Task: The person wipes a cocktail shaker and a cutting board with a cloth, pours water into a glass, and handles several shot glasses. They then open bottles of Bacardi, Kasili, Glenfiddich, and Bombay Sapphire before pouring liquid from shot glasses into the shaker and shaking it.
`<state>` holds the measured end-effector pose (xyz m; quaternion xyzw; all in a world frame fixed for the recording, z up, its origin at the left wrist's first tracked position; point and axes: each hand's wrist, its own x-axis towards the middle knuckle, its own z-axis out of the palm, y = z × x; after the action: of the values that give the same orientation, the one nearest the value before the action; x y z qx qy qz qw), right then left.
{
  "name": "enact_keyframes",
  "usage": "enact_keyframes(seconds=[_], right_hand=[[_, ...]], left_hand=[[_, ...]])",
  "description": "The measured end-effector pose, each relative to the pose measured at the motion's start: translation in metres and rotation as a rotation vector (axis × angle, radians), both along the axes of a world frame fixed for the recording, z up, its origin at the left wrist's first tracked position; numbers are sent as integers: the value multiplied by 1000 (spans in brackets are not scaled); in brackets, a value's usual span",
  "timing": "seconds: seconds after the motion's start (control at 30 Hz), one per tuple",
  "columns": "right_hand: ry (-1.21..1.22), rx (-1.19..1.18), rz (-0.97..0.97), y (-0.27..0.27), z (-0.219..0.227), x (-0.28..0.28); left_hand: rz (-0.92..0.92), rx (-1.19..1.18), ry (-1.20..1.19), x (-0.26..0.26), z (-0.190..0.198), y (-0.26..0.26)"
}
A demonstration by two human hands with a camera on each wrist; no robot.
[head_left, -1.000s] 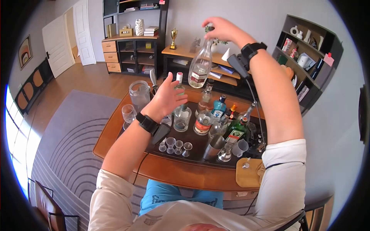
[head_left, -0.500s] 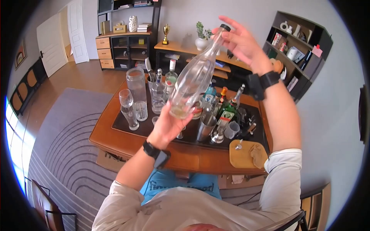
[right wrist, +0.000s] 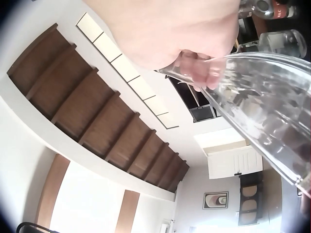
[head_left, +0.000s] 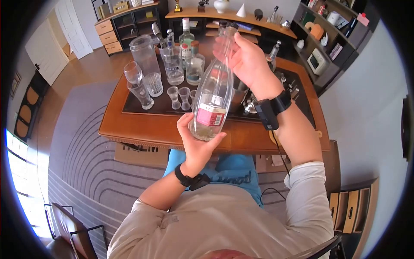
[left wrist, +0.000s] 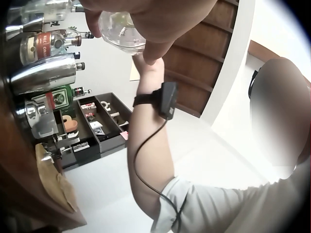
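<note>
In the head view a clear glass bottle (head_left: 211, 101) with a red and white label leans slightly, its dark-capped neck up and away from the body. The left hand (head_left: 198, 144) cups its base, thumb on one side and fingers on the other. Around the neck curl the fingers of the right hand (head_left: 249, 58). The left wrist view shows the bottle's round base (left wrist: 121, 34) between the left hand's (left wrist: 146, 24) thumb and fingers. In the right wrist view the bottle (right wrist: 262, 102) runs down from the right hand (right wrist: 180, 39), fingers visible behind the glass.
A wooden table (head_left: 172, 136) holds a large glass jar (head_left: 145, 56), a stemmed glass (head_left: 133, 72), a ribbed tumbler (head_left: 154, 84), small jiggers (head_left: 184, 98) and several bottles. Behind it stands a long shelf unit (head_left: 189, 14). A cable hangs from the right wrist.
The left hand, apart from the bottle a second ago, has come to its base and stays there. The bottle has come down and nearer the body, its label turned into view. The head view has tilted downward.
</note>
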<state>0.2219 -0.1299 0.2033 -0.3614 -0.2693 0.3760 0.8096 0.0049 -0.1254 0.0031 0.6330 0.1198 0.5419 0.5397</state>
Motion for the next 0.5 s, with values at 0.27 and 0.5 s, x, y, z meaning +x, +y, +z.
enact_keyframes(seconds=[0.27,0.5], right_hand=[[82,18,-7,1,-23,-3],[150,179,223,-4,-13,3]], left_hand=[[-10,143,111,-29,19,-10],[17,188,67,-23,20,-13]])
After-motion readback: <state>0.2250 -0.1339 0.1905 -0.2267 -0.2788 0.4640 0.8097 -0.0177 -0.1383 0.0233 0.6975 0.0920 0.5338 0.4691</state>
